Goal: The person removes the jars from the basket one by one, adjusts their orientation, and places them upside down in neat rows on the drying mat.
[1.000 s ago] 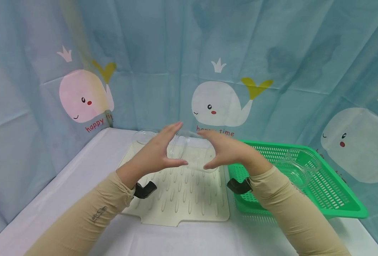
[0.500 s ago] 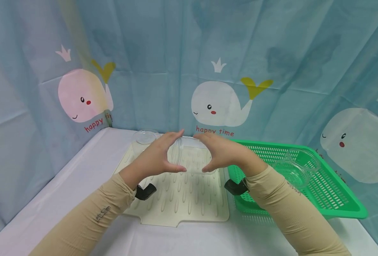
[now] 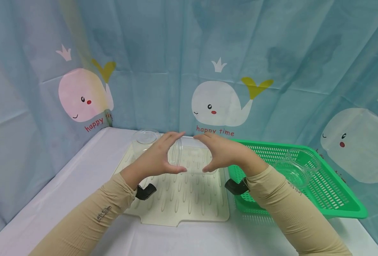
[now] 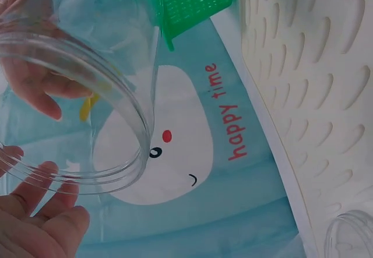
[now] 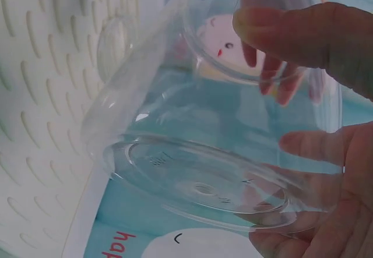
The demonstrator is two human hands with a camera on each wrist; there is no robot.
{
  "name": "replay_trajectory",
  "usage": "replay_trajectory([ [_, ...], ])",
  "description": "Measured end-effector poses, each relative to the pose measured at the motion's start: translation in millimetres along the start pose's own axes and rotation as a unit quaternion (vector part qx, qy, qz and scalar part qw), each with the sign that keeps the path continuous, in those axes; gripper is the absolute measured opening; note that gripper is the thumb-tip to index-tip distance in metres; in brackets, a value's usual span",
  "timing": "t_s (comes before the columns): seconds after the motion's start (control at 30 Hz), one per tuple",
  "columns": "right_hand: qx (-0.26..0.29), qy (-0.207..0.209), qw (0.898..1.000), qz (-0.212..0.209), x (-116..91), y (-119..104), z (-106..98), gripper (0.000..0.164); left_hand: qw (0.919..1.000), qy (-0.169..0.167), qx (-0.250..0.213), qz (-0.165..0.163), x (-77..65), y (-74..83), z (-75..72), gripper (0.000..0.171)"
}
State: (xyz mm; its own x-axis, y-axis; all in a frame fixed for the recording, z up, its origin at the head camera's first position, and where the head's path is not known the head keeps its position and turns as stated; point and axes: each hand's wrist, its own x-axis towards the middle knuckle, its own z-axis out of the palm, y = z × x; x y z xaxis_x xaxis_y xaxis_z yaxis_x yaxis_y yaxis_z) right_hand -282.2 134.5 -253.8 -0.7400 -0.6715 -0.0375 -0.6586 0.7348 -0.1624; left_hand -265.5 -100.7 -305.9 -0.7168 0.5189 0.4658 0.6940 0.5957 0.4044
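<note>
Both hands hold a clear plastic jar [image 3: 195, 158] on its side above the pale ribbed mat [image 3: 185, 199]. Its threaded rim [image 4: 125, 179] faces left, and the round base [image 5: 204, 182] with small embossed marks is at the right end. My left hand [image 3: 153, 156] grips around the rim end, with several fingertips on the threads in the left wrist view. Around the base end curl the thumb and fingers of my right hand [image 3: 227, 154]. Through the clear wall, the right wrist view shows fingers of the left hand.
A second clear container [image 3: 146, 136] stands at the mat's back left corner. To the right is a green slotted basket [image 3: 336, 185] with clear round containers [image 3: 293, 174] inside. A blue whale-print curtain [image 3: 163, 96] hangs behind the white-covered table [image 3: 201, 238].
Both hands have come down slightly with the jar, the right one also shifting a little left. The jar's tilted rim has swung to nearly upright. The last half second shows almost no movement.
</note>
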Motion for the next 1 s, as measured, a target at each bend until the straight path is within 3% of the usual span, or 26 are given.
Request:
replay_trajectory([
  [0.4,-0.009,0.009,1.000,-0.011,0,0,-2,0.092,0.9996,-0.020,0.012,-0.018,-2.3,-2.9,-1.8,0.097],
  [0.53,0.014,0.007,1.000,0.005,0,3,-3,0.095,0.9997,-0.007,0.014,-0.017,-3.0,-3.8,-2.5,0.095],
  [0.73,0.068,0.059,0.996,0.002,-4,15,-10,0.098,0.9990,0.026,0.004,-0.035,-3.8,-8.4,-4.0,0.093],
  [0.9,0.127,0.075,0.989,0.000,-12,32,-14,0.098,0.9965,0.044,-0.039,-0.059,-6.4,-14.1,-5.9,0.092],
  [1.0,0.168,0.078,0.983,0.003,-15,40,-12,0.097,0.9910,0.059,-0.093,-0.077,-7.1,-16.3,-7.1,0.091],
])
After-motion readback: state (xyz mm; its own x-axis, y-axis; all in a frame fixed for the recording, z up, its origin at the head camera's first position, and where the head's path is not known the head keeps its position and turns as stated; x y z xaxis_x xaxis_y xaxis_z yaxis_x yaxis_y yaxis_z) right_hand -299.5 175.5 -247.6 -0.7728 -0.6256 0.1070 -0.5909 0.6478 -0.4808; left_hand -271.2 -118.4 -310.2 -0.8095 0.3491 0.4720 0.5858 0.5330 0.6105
